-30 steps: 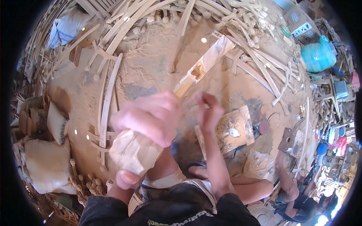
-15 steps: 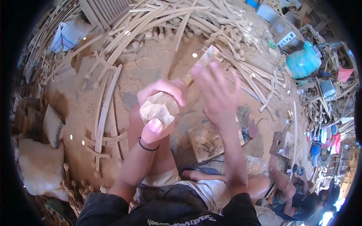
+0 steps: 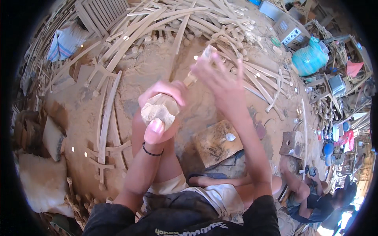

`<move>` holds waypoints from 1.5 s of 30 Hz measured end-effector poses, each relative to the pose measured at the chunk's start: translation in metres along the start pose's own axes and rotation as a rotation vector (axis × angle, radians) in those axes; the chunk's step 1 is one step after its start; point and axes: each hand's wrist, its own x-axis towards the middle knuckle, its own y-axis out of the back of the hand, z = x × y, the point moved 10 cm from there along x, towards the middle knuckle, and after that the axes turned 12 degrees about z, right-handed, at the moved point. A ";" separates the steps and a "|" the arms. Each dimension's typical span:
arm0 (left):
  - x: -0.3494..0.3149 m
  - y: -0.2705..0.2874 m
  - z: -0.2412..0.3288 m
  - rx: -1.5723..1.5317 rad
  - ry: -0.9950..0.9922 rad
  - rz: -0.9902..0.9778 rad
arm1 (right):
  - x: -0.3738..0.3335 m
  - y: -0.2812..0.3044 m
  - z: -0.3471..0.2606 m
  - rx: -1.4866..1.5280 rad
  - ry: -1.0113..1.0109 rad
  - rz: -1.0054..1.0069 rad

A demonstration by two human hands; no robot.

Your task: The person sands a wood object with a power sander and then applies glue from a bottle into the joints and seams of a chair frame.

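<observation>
My left hand (image 3: pixel 154 135) grips the near end of a wooden piece (image 3: pixel 160 110), fingers curled over the top and thumb pressed on its face. That end is pale, faceted and roughly cut. A narrower length of wood (image 3: pixel 189 81) shows beyond my fingers, reaching away to the upper right; whether it is one with the faceted end is hidden by my hand. My right hand (image 3: pixel 224 86) is over that far length, blurred, with its fingers spread and closed on nothing I can see. A stained square board (image 3: pixel 217 143) lies on the ground below my right forearm.
Curved wooden lengths (image 3: pixel 157 23) are heaped at the far side. More long pieces (image 3: pixel 108 114) lie at left, near a cushion (image 3: pixel 43 177). A turquoise bag (image 3: pixel 310 59) stands far right. Another person (image 3: pixel 315 200) sits at lower right, near a pierced block (image 3: pixel 292 143).
My right hand has shifted slightly left, its fingers spread wider, and the forearm no longer covers the board's right part. My left hand still grips the wood. The whole view has shifted slightly.
</observation>
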 end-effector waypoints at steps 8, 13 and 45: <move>0.008 0.039 0.017 0.067 -0.261 0.320 | -0.136 -0.123 0.008 0.555 -1.214 0.008; 0.011 0.041 0.020 0.240 -0.379 0.393 | -0.254 -0.340 -0.146 0.360 -0.697 -0.594; -0.024 0.000 -0.005 0.464 -0.320 0.439 | -0.036 -0.014 0.002 0.228 -0.603 0.260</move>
